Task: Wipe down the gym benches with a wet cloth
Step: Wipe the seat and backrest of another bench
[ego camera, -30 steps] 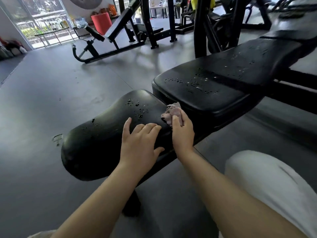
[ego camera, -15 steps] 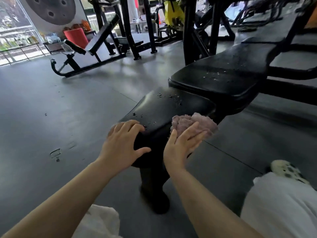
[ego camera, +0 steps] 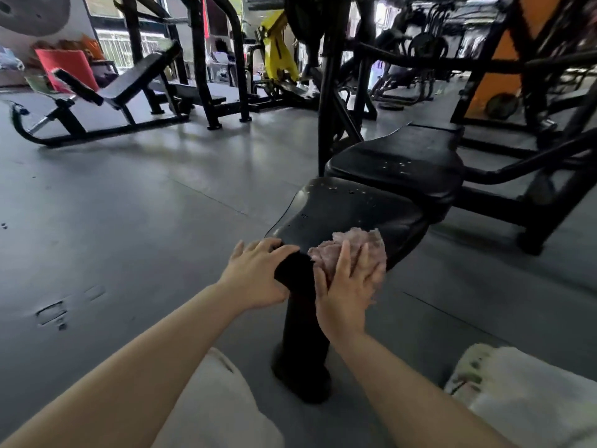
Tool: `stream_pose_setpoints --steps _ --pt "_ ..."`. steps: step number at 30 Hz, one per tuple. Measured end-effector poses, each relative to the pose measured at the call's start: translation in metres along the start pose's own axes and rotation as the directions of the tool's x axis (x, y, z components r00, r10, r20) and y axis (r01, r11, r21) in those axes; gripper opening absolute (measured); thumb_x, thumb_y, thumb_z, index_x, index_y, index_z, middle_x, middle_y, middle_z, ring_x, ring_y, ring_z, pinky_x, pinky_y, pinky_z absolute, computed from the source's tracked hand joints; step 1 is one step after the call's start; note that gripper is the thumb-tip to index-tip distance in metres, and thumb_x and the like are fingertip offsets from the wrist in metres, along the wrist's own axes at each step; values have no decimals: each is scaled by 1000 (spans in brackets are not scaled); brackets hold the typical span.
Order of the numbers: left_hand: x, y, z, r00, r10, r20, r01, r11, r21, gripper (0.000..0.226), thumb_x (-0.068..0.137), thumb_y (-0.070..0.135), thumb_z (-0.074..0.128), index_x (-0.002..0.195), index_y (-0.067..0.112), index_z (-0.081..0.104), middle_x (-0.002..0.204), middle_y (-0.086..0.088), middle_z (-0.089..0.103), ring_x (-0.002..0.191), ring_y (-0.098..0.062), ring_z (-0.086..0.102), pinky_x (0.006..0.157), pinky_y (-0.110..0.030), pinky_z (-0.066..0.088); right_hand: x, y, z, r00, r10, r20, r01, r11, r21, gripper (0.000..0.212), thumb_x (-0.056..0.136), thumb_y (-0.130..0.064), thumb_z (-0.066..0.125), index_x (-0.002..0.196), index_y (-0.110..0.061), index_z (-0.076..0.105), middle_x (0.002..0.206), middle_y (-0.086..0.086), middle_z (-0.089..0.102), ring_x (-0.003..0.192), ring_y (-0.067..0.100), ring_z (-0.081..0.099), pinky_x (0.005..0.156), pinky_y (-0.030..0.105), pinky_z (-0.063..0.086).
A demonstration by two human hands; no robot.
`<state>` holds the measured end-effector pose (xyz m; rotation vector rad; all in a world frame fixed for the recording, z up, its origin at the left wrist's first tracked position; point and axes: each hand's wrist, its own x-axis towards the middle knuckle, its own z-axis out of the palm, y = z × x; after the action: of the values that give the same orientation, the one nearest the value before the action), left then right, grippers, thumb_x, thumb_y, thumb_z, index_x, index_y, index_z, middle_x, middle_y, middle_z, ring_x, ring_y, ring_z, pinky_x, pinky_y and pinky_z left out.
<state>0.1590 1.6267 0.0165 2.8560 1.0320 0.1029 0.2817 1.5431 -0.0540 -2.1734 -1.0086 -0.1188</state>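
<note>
At the near end of the bench [ego camera: 349, 215], the person crouches with both arms stretched forward over the grey floor [ego camera: 135, 205]. Their right hand [ego camera: 350, 282] lies flat, fingers straight, pressing the pink cloth [ego camera: 352, 245] against the seat pad's front right edge. Their left hand [ego camera: 255, 276] rests just beside it, fingers draped over the pad's front lip and holding nothing, so the 2 hands sit close together but apart, with the black post [ego camera: 300, 334] showing between them.

Water drops [ego camera: 400, 164] dot the back pad [ego camera: 397, 156] and the far part of the seat, so my guess is that most of the wiping lies ahead.

Several things could go wrong from here. That cloth is bunched up and pinned only by a flat palm at the pad's rim; a quick sweep sideways could let it slide off the edge and drop to the floor. A wadded cloth also touches little surface, so it may smear the drops around without lifting them. Wet vinyl looks slick, and the bracing left hand could skid off the lip if weight shifts onto it. Reaching for the back pad from this crouch could tip the person forward.
</note>
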Motion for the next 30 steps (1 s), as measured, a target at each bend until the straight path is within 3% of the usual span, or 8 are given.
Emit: stream_pose_setpoints --steps 3,7,11,14,17,23,27,30 --pt "1 -7 -3 999 42 15 -41 998 -41 80 76 27 61 145 40 23 151 2 23 139 -22 24 114 -48 13 10 4 -16 985 -135 110 149 980 -135 89 81 -76 6 149 -21 25 158 10 12 143 42 1 112 61 8" --pt "-5 -7 -3 996 76 -38 -82 981 -176 75 77 11 57 145 28 31 150 -1 30 137 -20 29 113 -39 20 12 16 -30 914 -313 258 371 903 -216 72 88 -61 25 151 -26 17 159 6 11 144 41 0 106 70 12" --pt "-6 -18 -10 997 -2 -77 -32 900 -435 63 78 -7 49 138 14 44 139 -6 45 129 -23 42 98 -20 28 28 45 -45 617 -643 453 785 464 -410 65 87 -45 36 148 -28 20 147 12 28 135 44 24 90 70 38" --pt "3 -28 -18 999 13 -53 -34 905 -425 60 81 -9 44 139 9 42 143 -10 41 130 -19 38 102 -20 26 40 38 -53 393 -749 534 894 177 -411 61 80 -37 51 138 -30 34 146 7 30 131 43 28 89 69 41" --pt "21 -36 -24 997 70 -27 -75 908 -411 61 83 -13 37 140 7 39 152 -8 28 136 -10 26 106 -20 21 45 10 -47 294 -722 626 912 16 -410 58 71 -33 62 128 -32 54 143 1 33 128 39 31 84 67 44" --pt "79 -72 -6 997 72 14 -57 881 -469 64 81 -16 33 130 20 54 141 0 47 128 -20 45 102 -33 40 39 -28 -13 375 -571 730 891 4 -455 55 67 -44 65 121 -30 65 139 -5 51 130 36 28 85 69 42" --pt "102 -88 -4 987 161 13 -128 831 -542 56 81 -15 40 119 17 64 125 4 61 118 -8 52 91 -9 33 37 -60 27 400 -383 833 872 -122 -475 60 99 -40 34 150 -12 19 157 16 -1 136 47 -12 93 78 13" --pt "107 -93 -5 978 208 27 -161 828 -537 60 78 -16 38 117 21 65 119 7 64 110 -2 53 86 -7 33 41 -81 40 463 -328 824 850 -101 -517 61 102 -40 24 149 -2 15 154 24 -7 135 48 -17 93 78 10"
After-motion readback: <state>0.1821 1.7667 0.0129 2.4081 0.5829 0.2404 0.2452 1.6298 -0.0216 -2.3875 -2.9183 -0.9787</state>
